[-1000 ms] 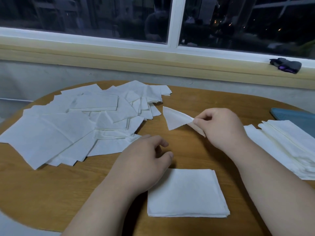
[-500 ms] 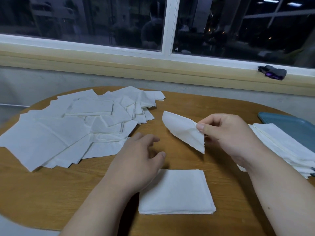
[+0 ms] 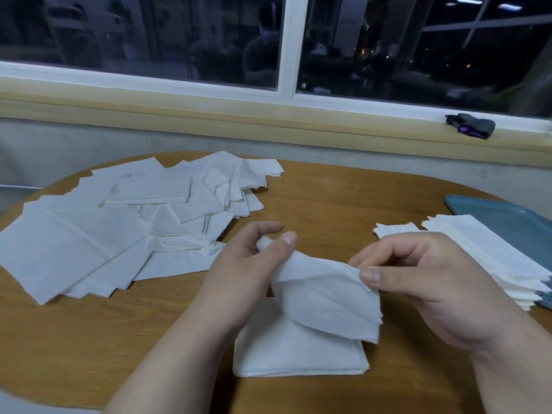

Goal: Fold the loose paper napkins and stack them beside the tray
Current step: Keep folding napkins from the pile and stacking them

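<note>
Dark glass fills the window [image 3: 149, 31] behind a round wooden table [image 3: 328, 189]. On the table sits a blue tray [image 3: 507, 216]. A tall stack of folded napkins [image 3: 484, 249] lies partly over the tray's left edge. Left of the tray, both hands hold one white napkin [image 3: 325, 297] up over the table. The left hand [image 3: 239, 270] pinches one end with thumb and finger, and the right hand [image 3: 424, 282] pinches the other edge. Under that napkin lies a small folded pile [image 3: 298, 354]. Far left of the tray, loose napkins [image 3: 119, 228] lie spread in a heap. Behind the tray, a small dark thing [image 3: 470, 127] rests on the sill.
</note>
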Demonstrator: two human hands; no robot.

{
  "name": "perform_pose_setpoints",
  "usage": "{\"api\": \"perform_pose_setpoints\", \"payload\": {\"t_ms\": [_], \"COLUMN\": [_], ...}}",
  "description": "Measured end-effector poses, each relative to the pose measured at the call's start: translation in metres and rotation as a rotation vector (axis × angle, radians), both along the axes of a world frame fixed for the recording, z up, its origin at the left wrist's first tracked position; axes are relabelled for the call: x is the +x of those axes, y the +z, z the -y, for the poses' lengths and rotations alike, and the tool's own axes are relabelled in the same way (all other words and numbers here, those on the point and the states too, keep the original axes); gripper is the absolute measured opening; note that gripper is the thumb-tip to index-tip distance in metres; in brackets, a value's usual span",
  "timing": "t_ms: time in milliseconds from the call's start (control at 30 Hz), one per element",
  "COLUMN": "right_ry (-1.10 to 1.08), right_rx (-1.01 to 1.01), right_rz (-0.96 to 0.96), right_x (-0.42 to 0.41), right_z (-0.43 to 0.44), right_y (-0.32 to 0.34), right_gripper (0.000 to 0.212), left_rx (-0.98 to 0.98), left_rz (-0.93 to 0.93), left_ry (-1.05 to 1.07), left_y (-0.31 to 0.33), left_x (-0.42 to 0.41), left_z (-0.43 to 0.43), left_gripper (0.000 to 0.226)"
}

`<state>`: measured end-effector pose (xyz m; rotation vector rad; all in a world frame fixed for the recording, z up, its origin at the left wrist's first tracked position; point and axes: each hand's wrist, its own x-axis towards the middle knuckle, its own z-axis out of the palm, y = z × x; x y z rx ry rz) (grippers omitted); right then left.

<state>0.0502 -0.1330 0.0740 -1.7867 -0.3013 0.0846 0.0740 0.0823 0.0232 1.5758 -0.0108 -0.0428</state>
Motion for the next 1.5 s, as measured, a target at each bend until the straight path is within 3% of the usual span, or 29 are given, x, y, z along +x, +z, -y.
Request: {"api": "perform_pose_setpoints", "payload": {"t_ms": [200, 600, 700, 833, 967, 1100, 1233, 1367, 1500], "right_ry": [-0.071, -0.078, -0.085, -0.089, -0.044, -0.111, -0.129, -0.188, -0.228], "right_rx": [0.074, -0.061, -0.123, -0.179, -0.164, -0.336, -0.142, -0.011, 0.054], "right_rz": [-0.054, 0.048, 0.072, 0.091, 0.014, 0.053, 0.001, -0.008, -0.036], "right_x": [0.002, 0.000, -0.001, -0.001, -0.004, -0.005, -0.007, -0.006, -0.007], "right_z": [0.011, 0.020, 0.022, 0.025, 0.021, 0.013, 0.010, 0.004, -0.003], "right_y": [-0.014, -0.014, -0.015, -0.020, -0.022, -0.023, -0.026, -0.029, -0.029], "right_gripper": [0.010, 0.007, 0.022, 0.005, 0.038, 0.007, 0.009, 0.007, 0.024], "left_rx": [0.011, 0.215, 0.249, 0.257, 0.218, 0.190, 0.156, 0.064, 0.045], "left_rz": [0.032, 0.011, 0.021, 0.029, 0.069, 0.100, 0.110, 0.068, 0.032], "left_ry": [-0.082, -0.125, -0.124, -0.111, -0.120, -0.150, -0.147, -0.162, -0.152], "left_y": [0.003, 0.000, 0.000, 0.000, 0.004, 0.005, 0.005, 0.004, 0.004], "left_x": [-0.001, -0.003, -0.003, -0.006, -0.009, -0.011, -0.011, -0.012, -0.013], "left_z": [-0.002, 0.005, 0.008, 0.008, 0.006, 0.004, 0.001, -0.003, -0.002], "left_gripper": [0.015, 0.046, 0.034, 0.029, 0.030, 0.029, 0.014, 0.022, 0.033]}}
